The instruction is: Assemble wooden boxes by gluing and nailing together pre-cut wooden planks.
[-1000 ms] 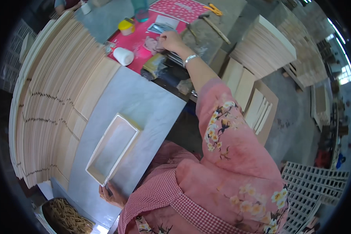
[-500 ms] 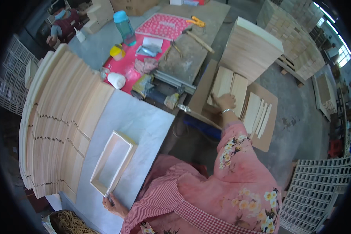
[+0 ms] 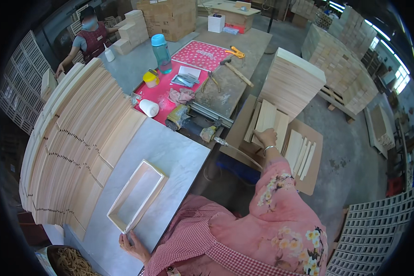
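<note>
Pale wood box frame (image 3: 147, 202), open on top, lies on the grey table (image 3: 175, 142), lower centre-left of the frame. Left hand (image 3: 135, 246) sits at its nearest corner, thumb to one side, fingers to the other. Left grip touching; can't tell if it's pinched tight or only steadying.

Change: right hand (image 3: 266, 137). One second ago it was up at the crumpled rag (image 3: 181, 95) on the pink mat; half a second ago it reached the boards right of centre. Now it's at the near end of a flat board (image 3: 265, 117), and that board lies askew to the board (image 3: 281, 123) beside it, where the two looked parallel before. Right grip is on the wood; fingers hide the contact, so can't tell if it's clamped. Left hand hasn't left its corner. Reads as frame parked, work now at the board pile.

Next out: loose strips (image 3: 304, 156) on cardboard just right of that hand, tall board stack (image 3: 292, 83) behind. Big fanned row of boards (image 3: 73, 152) fills the left side. Upper middle: white bottle (image 3: 149, 108) on its side, yellow-lidded jar (image 3: 151, 78), blue drink bottle (image 3: 161, 54), hammer (image 3: 237, 72). Co-worker (image 3: 94, 42) at upper left, well apart.
</note>
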